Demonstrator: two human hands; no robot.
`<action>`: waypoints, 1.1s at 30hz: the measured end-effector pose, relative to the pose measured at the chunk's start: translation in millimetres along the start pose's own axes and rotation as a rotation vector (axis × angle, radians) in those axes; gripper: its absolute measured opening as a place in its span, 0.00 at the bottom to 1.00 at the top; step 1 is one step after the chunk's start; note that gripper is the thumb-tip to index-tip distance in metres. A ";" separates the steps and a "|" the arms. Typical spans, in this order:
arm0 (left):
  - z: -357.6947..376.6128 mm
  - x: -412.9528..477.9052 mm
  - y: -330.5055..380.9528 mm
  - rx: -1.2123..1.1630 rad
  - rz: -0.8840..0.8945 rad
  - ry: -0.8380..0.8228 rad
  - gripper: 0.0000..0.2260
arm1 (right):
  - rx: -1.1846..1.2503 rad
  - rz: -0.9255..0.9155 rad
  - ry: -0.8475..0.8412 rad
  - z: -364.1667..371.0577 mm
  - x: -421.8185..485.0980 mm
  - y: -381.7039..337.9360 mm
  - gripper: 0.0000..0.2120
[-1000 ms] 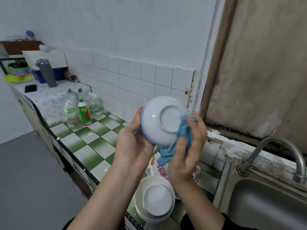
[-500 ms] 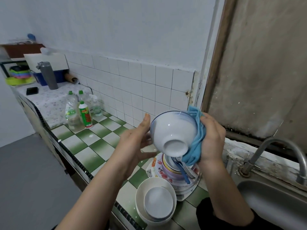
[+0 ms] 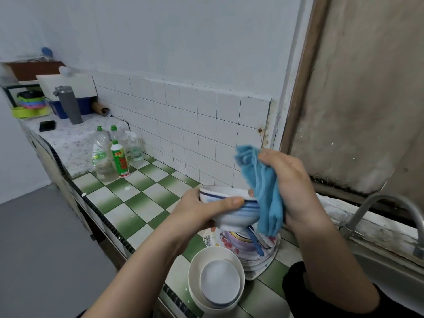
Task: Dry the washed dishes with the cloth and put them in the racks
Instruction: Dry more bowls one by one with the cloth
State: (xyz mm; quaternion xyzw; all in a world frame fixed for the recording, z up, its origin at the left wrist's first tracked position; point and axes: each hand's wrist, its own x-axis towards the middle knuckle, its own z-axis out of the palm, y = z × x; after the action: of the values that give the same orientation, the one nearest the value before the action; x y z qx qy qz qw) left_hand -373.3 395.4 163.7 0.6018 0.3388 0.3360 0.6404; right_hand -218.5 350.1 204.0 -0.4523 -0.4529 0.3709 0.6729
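**Bowl**, white with blue bands (image 3: 232,215): upright, held just above the plate stack (image 3: 234,246). Whether its foot touches the stack cannot be told.

**Left hand** (image 3: 195,214): curled round the bowl's left side, thumb laid along the near rim.

**Right hand** (image 3: 293,187): above and right of the plate stack, fingers closed round the blue cloth (image 3: 261,180) and pressing it to the bowl's right side. The cloth's top end stands free above the hand; its lower end hangs down to the stack.

**Nested white bowls** (image 3: 215,281): on the green-checked desk (image 3: 137,203), just in front of the plate stack.

**Bottles** (image 3: 119,157): well left of the stack, near the tiled wall.

**Tap** (image 3: 362,211): right of the stack.
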 end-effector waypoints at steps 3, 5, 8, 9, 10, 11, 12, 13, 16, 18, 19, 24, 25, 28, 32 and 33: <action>0.5 -3.3 -7.8 0.263 0.219 0.146 0.40 | 0.016 0.086 0.103 -4.0 7.3 -11.7 0.11; 3.6 -7.4 -10.3 0.404 0.340 0.184 0.45 | -0.072 0.085 0.088 -1.0 8.8 -12.1 0.07; 12.1 -12.4 -7.3 0.492 0.500 0.182 0.45 | -0.490 0.008 0.078 14.3 2.1 -0.1 0.06; 15.1 -13.3 -6.3 0.516 0.548 0.184 0.45 | -0.619 -0.061 0.086 20.3 -0.8 5.3 0.08; 17.6 -14.4 -5.6 0.519 0.582 0.190 0.43 | -0.698 -0.120 0.097 26.2 -3.8 9.2 0.09; 19.2 -15.6 -5.2 0.507 0.601 0.195 0.40 | -0.722 -0.155 0.108 30.5 -6.9 12.1 0.09; 19.8 -16.4 -5.6 0.488 0.613 0.197 0.38 | -0.715 -0.159 0.108 33.6 -9.6 13.1 0.08; 19.9 -17.4 -6.1 0.477 0.618 0.199 0.37 | -0.686 -0.139 0.093 35.4 -11.5 13.2 0.07; 15.3 -18.2 -8.6 0.486 0.599 0.234 0.35 | -0.625 -0.055 -0.092 35.3 -14.9 12.9 0.02; 7.8 -17.8 -11.8 0.497 0.572 0.248 0.40 | -0.637 -0.043 -0.306 30.6 -17.6 7.5 0.03; 4.6 -18.2 -12.5 0.501 0.556 0.239 0.44 | -0.646 -0.041 -0.400 26.5 -17.6 4.0 0.04; 8.1 -14.3 -9.1 0.536 0.556 0.214 0.49 | -0.571 -0.103 -0.188 24.1 -10.7 4.3 0.06; 9.9 -12.4 -7.6 0.528 0.567 0.208 0.48 | -0.554 -0.135 -0.061 27.0 -10.3 8.3 0.07; 8.7 -7.2 -3.8 0.514 0.592 0.163 0.46 | -0.452 -0.152 0.001 32.2 -14.2 13.4 0.10; 1.4 -9.0 -4.2 0.465 0.553 0.153 0.48 | -0.436 -0.127 -0.296 27.4 -19.6 -3.2 0.12; 0.3 -10.3 -5.2 0.468 0.546 0.157 0.49 | -0.461 -0.125 -0.340 26.2 -18.7 -6.8 0.12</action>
State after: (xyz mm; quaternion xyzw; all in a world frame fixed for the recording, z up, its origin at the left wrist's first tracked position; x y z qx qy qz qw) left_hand -378.5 386.4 158.8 0.7726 0.2814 0.4534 0.3441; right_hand -248.5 338.1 210.1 -0.4957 -0.6584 0.2867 0.4884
